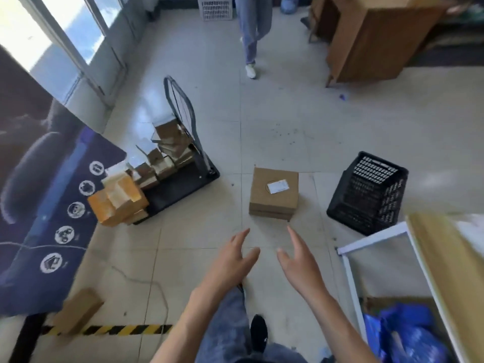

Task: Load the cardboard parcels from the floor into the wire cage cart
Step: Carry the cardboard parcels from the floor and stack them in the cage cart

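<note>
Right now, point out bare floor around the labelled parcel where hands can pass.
Bare tiles lie between the parcel and the trolley, and beyond it toward the wooden cabinet. The gap to the black crate is narrower. The trolley is heaped with boxes.

Both hands reach forward with fingers spread, the left hand [233, 260] and right hand [301, 263] empty, just short of a square cardboard parcel [273, 192] on the tiled floor [288, 121]. A loaded trolley [183, 176] stands far left, a black crate [368, 192] right.
</note>
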Tool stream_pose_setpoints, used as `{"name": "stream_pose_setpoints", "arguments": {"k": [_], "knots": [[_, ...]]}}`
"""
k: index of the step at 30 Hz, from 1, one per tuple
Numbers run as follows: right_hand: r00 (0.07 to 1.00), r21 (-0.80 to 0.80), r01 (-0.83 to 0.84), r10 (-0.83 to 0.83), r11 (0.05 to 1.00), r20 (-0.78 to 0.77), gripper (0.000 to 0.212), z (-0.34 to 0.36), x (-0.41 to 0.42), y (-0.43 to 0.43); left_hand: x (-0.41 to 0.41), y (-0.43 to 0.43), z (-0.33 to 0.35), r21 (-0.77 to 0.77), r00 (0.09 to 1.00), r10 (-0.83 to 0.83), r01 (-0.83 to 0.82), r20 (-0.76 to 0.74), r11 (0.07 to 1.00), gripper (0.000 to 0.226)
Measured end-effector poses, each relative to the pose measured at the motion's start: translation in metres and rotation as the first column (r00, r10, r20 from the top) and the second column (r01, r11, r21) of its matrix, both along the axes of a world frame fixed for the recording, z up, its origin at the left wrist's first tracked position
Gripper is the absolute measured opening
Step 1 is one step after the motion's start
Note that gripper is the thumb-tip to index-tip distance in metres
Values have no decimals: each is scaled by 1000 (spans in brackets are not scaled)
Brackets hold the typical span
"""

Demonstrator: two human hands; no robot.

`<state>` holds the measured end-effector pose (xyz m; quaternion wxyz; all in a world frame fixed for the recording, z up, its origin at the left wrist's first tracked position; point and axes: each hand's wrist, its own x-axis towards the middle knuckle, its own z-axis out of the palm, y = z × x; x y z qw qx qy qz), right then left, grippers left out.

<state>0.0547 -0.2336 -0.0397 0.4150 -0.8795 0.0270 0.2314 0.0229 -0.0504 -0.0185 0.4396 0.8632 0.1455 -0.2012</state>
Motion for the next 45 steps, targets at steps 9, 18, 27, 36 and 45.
{"name": "stream_pose_setpoints", "arguments": {"k": [9, 18, 27, 36, 45], "knots": [[988, -51, 96, -101, 994, -113, 64, -49, 141, 17, 181, 16, -68, -125, 987, -93, 77, -130, 989, 61], [952, -54, 159, -168, 986, -255, 62, -109, 256, 34, 318, 38, -136, -74, 949, -181, 168, -258, 983, 59], [915, -136, 118, -161, 984, -369, 66, -293, 387, 2, 417, 41, -326, 46, 895, 107, -97, -434, 994, 63], [843, -267, 190, -296, 945, -449, 84, -551, 497, -48, 503, 25, -582, -44, 850, 269, -323, -453, 945, 97], [739, -226, 350, -416, 909, -531, 75, -661, 543, -67, 492, 20, -696, -106, 686, 498, -637, -530, 763, 64]]}}
